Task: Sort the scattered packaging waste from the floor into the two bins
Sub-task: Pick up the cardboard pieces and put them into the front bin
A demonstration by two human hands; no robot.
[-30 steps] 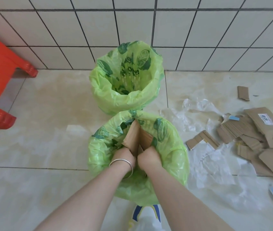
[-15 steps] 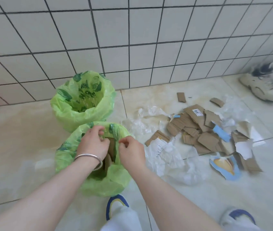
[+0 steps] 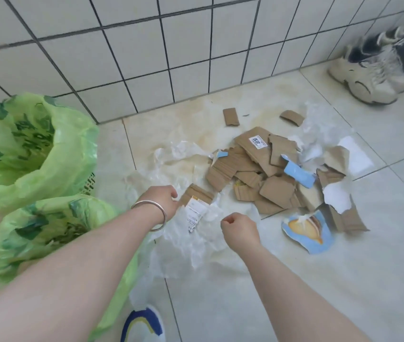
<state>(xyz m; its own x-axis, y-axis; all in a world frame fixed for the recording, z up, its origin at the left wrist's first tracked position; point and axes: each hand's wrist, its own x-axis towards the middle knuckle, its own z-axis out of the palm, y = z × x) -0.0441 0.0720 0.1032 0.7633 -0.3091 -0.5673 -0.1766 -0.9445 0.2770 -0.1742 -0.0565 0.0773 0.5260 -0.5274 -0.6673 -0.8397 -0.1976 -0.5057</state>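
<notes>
Left hand (image 3: 162, 201) curls over crumpled clear plastic film (image 3: 186, 248), grip unclear. Right hand (image 3: 240, 231), an empty fist, hovers nearer.

Wall (image 3: 196, 45): small square white glazed tiles with dark grout lines, running obliquely across the upper field. Floor (image 3: 368, 243): large pale polished tiles with thin grey joints. The floor tile next to the wall carries a yellowish-beige mottling (image 3: 196, 114). Wall and floor meet in a straight line rising from left of centre to the upper right. A pair of worn off-white and dark sneakers (image 3: 371, 75) stands on the floor at upper right, close to the wall. Illumination is soft and diffuse, with a faint sheen on the floor and soft-edged shadows.
</notes>
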